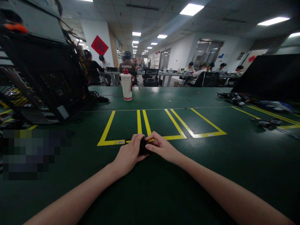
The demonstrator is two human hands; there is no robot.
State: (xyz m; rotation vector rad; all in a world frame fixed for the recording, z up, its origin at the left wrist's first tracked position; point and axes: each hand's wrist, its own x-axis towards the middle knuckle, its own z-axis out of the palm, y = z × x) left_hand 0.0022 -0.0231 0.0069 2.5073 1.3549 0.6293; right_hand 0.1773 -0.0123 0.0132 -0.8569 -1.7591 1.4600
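My left hand [128, 153] is closed around a small black object [142, 147], low over the green table near its middle. From the other side, my right hand [160, 147] pinches at the object's right face with thumb and fingertips. Its kind I cannot make out, since fingers cover most of it and the rest is very dark. Just behind my left hand runs the front strip of the yellow tape outlines [110, 143] on the table.
An opened black computer case [58, 81] stands at the left. A white bottle [127, 86] with a red lid is beyond the tape. Cables and dark tools [267, 122] lie at the right, near a black panel [269, 78]. People sit at desks in the background.
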